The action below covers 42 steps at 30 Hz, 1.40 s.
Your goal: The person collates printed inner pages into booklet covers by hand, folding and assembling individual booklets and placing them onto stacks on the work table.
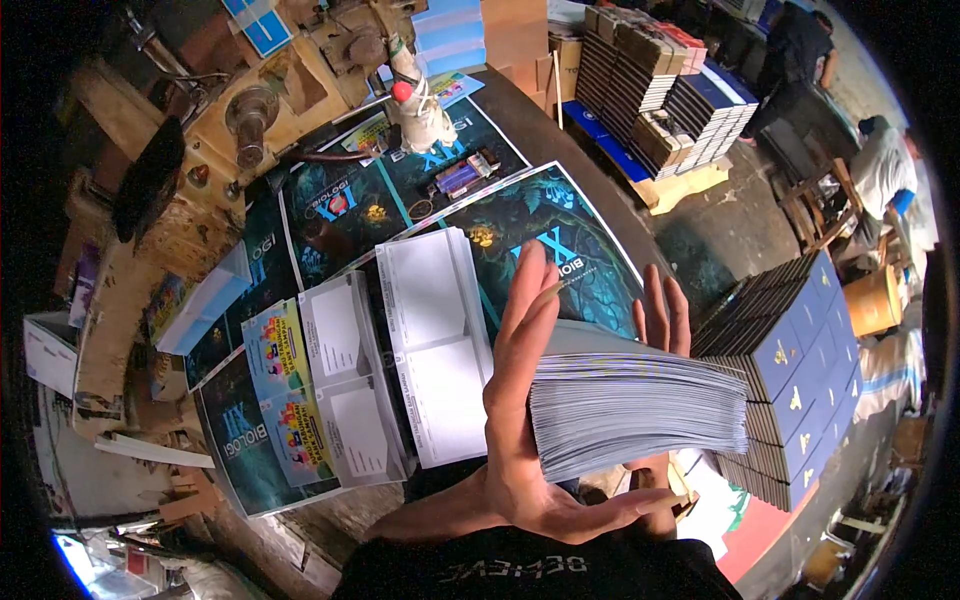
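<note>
A thick stack of paper sheets [640,410], its many edges facing me and bowed slightly, is held between my two hands above the table. My left hand [515,440] presses along its left side, fingers stretched upward and thumb reaching below it. The fingers of my right hand [665,312] show behind the far right of the stack; most of that hand is hidden by the paper. Left of my hands lie a pile of white printed sheets [432,350], a pile of grey-white printed cards [350,375] and colourful printed cards [288,395].
Dark teal printed cover sheets [555,220] spread over the table, with a lighter [462,180] and a wrapped, red-tipped object [415,105] on them. A machine [250,120] stands at left. Blue books [800,370] are stacked at right; more piles [650,100] and people [885,180] are beyond.
</note>
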Motion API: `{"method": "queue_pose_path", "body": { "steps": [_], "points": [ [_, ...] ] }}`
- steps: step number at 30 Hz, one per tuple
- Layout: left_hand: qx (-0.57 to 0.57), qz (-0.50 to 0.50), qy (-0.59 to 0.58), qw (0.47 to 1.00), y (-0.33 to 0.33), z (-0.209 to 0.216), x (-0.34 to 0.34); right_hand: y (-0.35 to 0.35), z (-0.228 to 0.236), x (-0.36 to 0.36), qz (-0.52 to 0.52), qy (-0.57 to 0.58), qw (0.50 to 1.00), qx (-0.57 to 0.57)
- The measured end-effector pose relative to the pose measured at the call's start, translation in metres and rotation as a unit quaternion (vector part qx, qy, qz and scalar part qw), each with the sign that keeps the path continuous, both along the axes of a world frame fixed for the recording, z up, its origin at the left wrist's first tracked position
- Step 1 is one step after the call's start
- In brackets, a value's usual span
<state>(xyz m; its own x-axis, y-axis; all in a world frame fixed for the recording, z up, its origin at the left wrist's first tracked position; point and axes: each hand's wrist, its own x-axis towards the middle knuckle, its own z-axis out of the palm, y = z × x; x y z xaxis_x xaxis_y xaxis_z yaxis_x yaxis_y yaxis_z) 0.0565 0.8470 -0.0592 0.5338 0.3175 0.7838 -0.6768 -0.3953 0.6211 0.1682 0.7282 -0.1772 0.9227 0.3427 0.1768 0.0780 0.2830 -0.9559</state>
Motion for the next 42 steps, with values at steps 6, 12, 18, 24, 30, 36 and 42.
{"method": "queue_pose_path", "body": {
  "steps": [6,12,18,24,30,36,42],
  "points": [
    [-0.013,0.015,0.032,0.999,-0.001,-0.006,0.002,0.000,-0.009,0.000,0.049,-0.084,0.995,0.025],
    [-0.128,0.078,0.186,0.971,0.001,-0.079,0.006,-0.015,-0.003,-0.013,0.088,-0.193,0.960,-0.185],
    [-0.293,0.102,0.143,0.940,-0.014,-0.016,0.033,-0.022,0.004,-0.023,0.057,-0.105,0.983,-0.140],
    [0.093,0.200,0.151,0.963,-0.002,0.017,-0.020,-0.017,0.042,-0.022,0.081,-0.052,0.995,-0.030],
    [0.149,-0.284,0.609,0.725,0.017,-0.043,-0.153,-0.005,-0.002,0.035,0.050,0.044,0.887,-0.457],
    [-0.091,-0.211,0.674,0.702,0.095,-0.248,-0.367,-0.065,-0.013,0.017,-0.101,-0.247,0.843,-0.467],
    [-0.189,-0.074,0.736,0.646,0.073,-0.261,-0.332,-0.119,-0.112,-0.058,0.411,-0.064,0.717,-0.560]
  ]
}}
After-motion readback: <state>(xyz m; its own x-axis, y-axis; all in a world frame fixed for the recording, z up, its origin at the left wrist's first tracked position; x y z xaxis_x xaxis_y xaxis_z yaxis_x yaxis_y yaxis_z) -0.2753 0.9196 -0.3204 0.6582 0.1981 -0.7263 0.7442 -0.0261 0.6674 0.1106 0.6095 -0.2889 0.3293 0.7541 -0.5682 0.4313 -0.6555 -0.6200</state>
